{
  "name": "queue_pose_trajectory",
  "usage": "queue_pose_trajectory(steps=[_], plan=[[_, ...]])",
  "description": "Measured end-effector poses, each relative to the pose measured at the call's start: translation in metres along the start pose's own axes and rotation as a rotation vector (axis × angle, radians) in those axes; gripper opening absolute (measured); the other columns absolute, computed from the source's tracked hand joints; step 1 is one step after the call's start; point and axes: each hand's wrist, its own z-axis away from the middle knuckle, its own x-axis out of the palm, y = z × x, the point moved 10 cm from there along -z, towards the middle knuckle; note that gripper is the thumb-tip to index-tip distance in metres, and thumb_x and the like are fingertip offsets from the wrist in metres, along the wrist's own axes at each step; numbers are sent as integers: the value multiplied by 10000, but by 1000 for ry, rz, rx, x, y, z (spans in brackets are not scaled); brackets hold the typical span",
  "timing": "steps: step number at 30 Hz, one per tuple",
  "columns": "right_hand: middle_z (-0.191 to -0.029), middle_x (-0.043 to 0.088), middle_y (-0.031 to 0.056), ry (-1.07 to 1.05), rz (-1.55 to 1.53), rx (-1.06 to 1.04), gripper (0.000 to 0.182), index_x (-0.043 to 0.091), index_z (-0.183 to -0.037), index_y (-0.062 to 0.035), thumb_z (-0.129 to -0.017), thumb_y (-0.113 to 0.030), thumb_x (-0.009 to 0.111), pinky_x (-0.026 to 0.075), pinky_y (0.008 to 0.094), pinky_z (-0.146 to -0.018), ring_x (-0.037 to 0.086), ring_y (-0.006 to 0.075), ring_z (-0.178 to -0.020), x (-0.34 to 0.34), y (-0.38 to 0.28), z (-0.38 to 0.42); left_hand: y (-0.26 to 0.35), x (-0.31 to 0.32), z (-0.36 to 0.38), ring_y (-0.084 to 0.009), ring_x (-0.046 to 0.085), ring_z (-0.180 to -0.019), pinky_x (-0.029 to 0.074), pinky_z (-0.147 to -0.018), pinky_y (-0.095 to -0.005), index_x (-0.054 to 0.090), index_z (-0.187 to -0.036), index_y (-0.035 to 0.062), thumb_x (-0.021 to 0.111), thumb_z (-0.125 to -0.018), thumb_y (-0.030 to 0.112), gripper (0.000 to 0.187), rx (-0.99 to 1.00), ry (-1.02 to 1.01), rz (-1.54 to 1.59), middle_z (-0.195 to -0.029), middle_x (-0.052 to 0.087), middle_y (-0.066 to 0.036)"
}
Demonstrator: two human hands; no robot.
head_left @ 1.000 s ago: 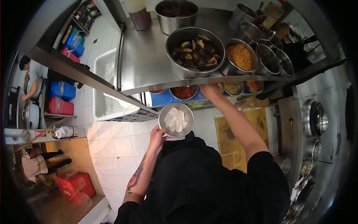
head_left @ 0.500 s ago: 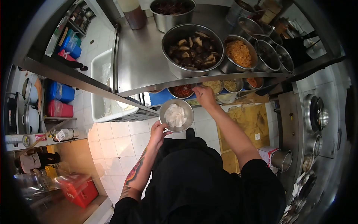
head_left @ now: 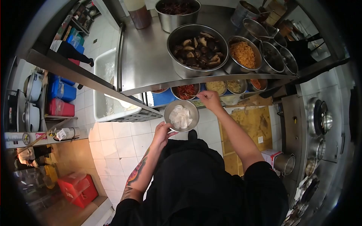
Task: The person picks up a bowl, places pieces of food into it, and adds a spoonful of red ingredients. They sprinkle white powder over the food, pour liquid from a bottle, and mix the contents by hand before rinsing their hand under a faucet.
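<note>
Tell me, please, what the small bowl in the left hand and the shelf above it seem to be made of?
The small bowl looks like thin stainless steel: grey, dull sheen, rolled rim. The shelf seems brushed stainless sheet too, with soft reflections and a folded front edge. The left hand grips the bowl's rim.

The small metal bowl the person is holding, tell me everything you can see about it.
The small metal bowl is round, shallow and looks like brushed steel. It holds a pale white, crumpled mass, possibly dough or wrappers; which cannot be told. The left hand grips its near rim from below, keeping it roughly level above the white tiled floor, just under the steel shelf edge. The right hand hovers at its far right rim, fingers pinched; whether it touches is unclear.
</note>
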Motion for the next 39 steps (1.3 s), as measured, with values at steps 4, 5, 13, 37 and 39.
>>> queue_pose_trajectory(steps=[4, 5, 13, 37, 39], plan=[[-750, 701, 146, -12, -65, -8, 135, 740, -915, -9, -867, -133, 718, 500, 320, -610, 657, 224, -639, -12, -21, 22, 2, 2, -3, -221, 668, -886, 618, -768, -413, 568, -962, 23, 588, -847, 25, 117, 7, -22, -30, -934, 652, -104], [-761, 703, 140, -1, -89, -69, 140, 743, -933, -16, -871, -138, 715, 498, 314, -608, 661, 233, -645, -15, -28, 25, 0, 2, -5, -223, 660, -904, 608, -773, -416, 559, -1010, 20, 582, -854, 33, 159, 9, -40, -38, -957, 645, -108], [-923, 680, 131, 199, 367, -168, 163, 750, -1006, -68, -865, -138, 706, 521, 336, -680, 674, 271, -787, -10, -62, 2, -9, -24, -18, -155, 647, -774, 598, -667, -347, 589, -990, 53, 583, -838, 16, 157, 72, 40, -166, -902, 662, -63], [-1185, 571, 140, 44, 585, 526, 382, 687, -1126, -193, -764, -73, 689, 511, 429, -875, 547, 319, -1194, 123, -84, 138, 1, -13, -7, -226, 706, -749, 658, -649, -387, 613, -1008, -4, 538, -822, -70, 211, -202, -560, -384, -926, 682, -120], [-1216, 550, 137, 80, 680, 501, 404, 687, -1151, -201, -768, -73, 690, 511, 426, -893, 536, 330, -1201, 131, -94, 147, -6, -21, -10, -226, 708, -757, 658, -657, -385, 615, -1011, -4, 537, -820, -71, 217, -211, -552, -403, -931, 686, -123]])
